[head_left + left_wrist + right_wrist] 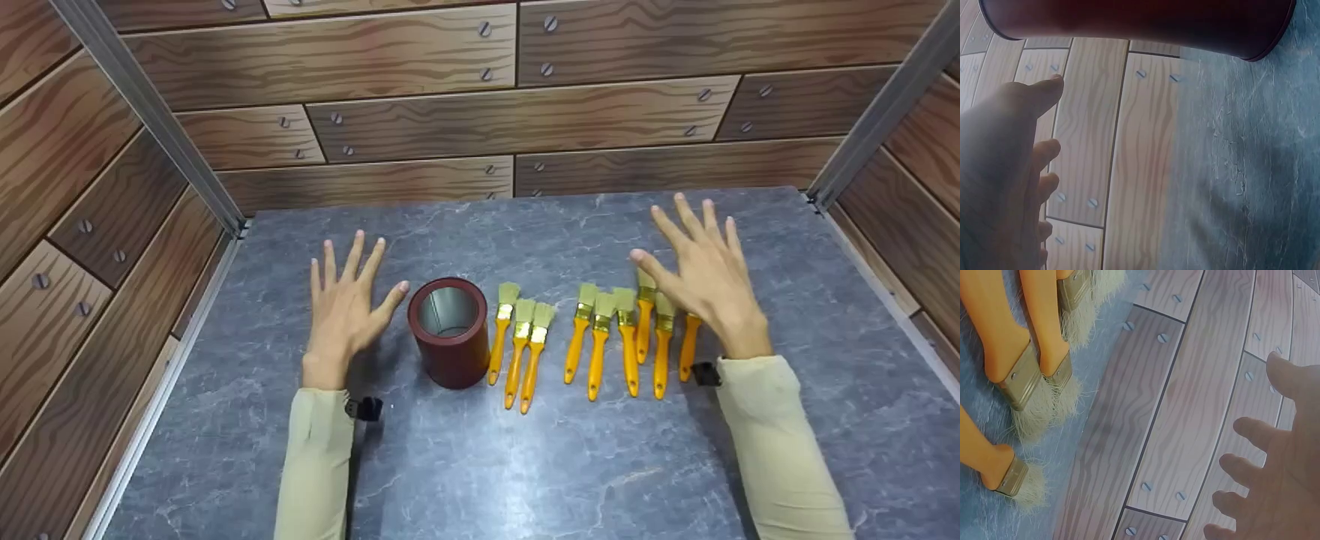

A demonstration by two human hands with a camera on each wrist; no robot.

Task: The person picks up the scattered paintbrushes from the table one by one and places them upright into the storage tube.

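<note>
A dark red cylindrical cup (454,356) stands upright near the middle of the table, its open top showing a grey inside. My left hand (343,311) is spread with straight fingers just left of it, thumb toward the rim, holding nothing. Three paintbrushes (517,360) with orange handles and pale bristles lie right of the cup. Farther right lies a group of several more paintbrushes (598,349). Over that group's right end my right hand (709,277) is spread, fingers straight, and partly hides the rightmost brush (689,349). In the right wrist view, brush bristles (1033,410) appear beside the hand.
The grey marbled table (480,472) is bounded by wood-patterned panels (420,120) at the back and both sides. Metal posts (161,127) rise at the back corners. A small black device (365,409) sits at the left wrist, another (706,373) at the right.
</note>
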